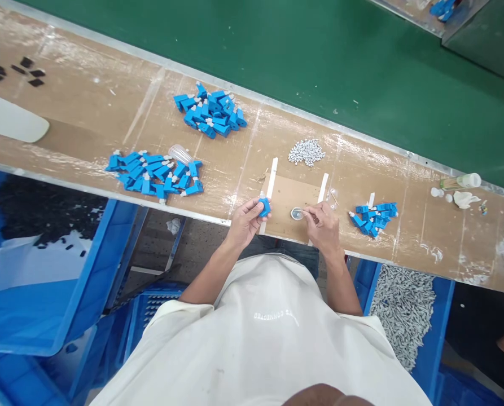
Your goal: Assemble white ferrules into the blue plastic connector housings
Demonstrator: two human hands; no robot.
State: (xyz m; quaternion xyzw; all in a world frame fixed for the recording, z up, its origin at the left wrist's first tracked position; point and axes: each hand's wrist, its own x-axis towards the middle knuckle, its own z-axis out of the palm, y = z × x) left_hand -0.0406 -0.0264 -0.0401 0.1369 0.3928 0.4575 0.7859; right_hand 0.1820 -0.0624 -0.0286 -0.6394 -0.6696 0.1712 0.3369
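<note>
My left hand point(244, 222) is closed on a small blue plastic part point(264, 208) with a pale tip pointing up. In my right hand point(324, 228), thumb and fingers pinch a thin stick point(303, 211), which looks like a toothpick. Its far end reaches over a small round dish point(296, 214). The dish rests on a piece of brown cardboard point(292, 192) between two white strips point(272, 177). Beyond the cardboard is a heap of small grey pieces point(306, 152). More blue parts point(374, 217) lie to the right of my right hand.
Two heaps of blue parts point(154, 173) lie left on the bench point(230, 163), beside a clear plastic piece point(179, 153). A clear container with a white lid point(461, 181) lies at right. Blue bins point(95, 270) stand below; one holds grey pieces point(402, 310). A green surface point(277, 51) runs behind.
</note>
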